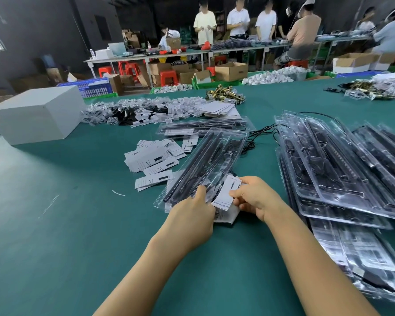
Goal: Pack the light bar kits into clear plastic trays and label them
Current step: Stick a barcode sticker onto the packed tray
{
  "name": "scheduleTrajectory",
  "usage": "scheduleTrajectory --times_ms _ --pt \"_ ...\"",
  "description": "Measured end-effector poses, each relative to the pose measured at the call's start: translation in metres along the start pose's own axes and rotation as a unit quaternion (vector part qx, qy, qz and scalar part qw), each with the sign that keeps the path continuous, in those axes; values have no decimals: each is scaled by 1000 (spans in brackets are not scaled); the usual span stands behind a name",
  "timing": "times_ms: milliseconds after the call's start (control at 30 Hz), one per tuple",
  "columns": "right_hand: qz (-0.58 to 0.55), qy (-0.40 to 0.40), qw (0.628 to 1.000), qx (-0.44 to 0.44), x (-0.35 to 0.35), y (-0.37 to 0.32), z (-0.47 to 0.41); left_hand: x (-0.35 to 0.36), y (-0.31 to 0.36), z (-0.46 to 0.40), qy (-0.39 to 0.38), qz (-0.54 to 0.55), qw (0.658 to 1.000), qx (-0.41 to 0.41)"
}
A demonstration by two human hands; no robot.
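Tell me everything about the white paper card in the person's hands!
The white rectangular paper label card is thin, with small black print and a barcode near its near end. It lies tilted over the near end of the clear plastic tray holding black light bars. The right hand pinches its right edge; the left hand holds its left side.

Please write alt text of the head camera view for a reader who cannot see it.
Two bare hands work at the near end of a clear plastic tray holding black light bars on a green table: the right hand pinches a white label card, the left hand holds the tray.
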State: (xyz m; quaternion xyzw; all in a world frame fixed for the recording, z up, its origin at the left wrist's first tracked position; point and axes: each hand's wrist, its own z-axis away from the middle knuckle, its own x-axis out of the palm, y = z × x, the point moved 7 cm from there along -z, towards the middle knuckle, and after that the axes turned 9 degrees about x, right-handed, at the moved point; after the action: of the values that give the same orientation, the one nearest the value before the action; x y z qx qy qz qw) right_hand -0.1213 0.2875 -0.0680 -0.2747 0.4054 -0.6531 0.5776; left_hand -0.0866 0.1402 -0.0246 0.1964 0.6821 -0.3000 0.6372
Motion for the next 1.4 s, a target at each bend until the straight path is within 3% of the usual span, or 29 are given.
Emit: scheduleTrajectory --times_ms 267,533,667,800,1067,1267,1400 --pt "-90 68 994 -9 -2 3 0 2 0 -2 1 -4 1000 11" --pt "7 147 988 -52 -3 0 -1 9 1 7 -16 15 999 -30" --pt "-8 145 989 -35 -6 4 -3 17 7 11 18 -22 998 -65" --pt "19 115 992 -49 0 0 6 25 11 7 -21 -2 998 -60" --pt "98 124 984 -87 6 -2 7 21 9 8 -4 23 998 -61" --pt "-44 105 992 -52 7 4 9 25 6 13 22 43 995 -85" --pt "-20 123 991 -57 10 6 9 20 -1 24 78 21 984 -158"
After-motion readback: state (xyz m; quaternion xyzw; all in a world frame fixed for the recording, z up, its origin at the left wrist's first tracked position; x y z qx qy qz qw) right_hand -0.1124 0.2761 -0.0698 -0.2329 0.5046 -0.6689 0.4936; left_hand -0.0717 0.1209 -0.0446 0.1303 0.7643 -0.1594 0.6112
